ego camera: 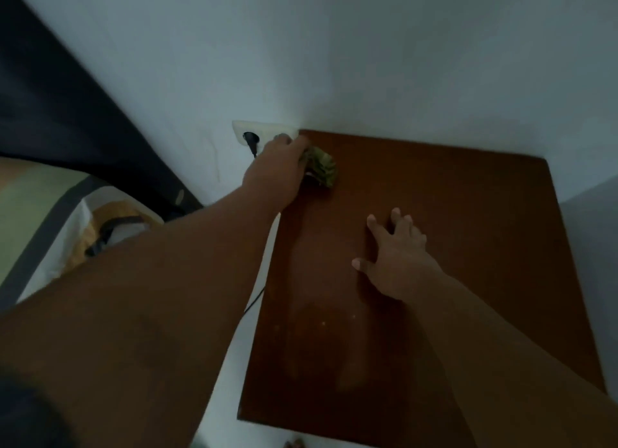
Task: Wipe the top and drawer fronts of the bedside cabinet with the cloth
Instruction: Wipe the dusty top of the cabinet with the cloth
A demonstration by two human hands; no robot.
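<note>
both arms are bare from the near edge of the view down to the wrists, with no sleeve, watch, band or ring visible on either. the left hand (279, 175) shows only its back and knuckles. the right hand (396, 258) shows short, pale, unpainted fingernails on the thumb and the fingers. the light is dim, so finer detail of the hands and forearms cannot be made out.

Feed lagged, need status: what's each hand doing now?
Left hand: closed on the green cloth.
Right hand: open, flat on the cabinet top.
</note>
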